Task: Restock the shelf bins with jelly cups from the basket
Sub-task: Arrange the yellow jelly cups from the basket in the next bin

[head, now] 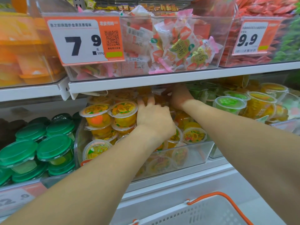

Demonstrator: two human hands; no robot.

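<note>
A clear shelf bin [191, 154] on the lower shelf holds several orange and yellow jelly cups [124, 113]. Both my hands reach deep into it. My left hand [154, 118] lies palm-down on the pile with its fingers stretched forward over the cups. My right hand [179, 96] is further back under the upper shelf, its fingers hidden among the cups, so its hold cannot be made out. The white basket [211, 211] with an orange handle sits at the bottom edge, below the shelf.
Green-lidded cups [53, 148] fill the bin to the left. Green and yellow jelly cups [230, 103] fill the bin to the right. The upper shelf [162, 80] carries bins of wrapped sweets with price tags 7.9 and 9.9 and overhangs my hands closely.
</note>
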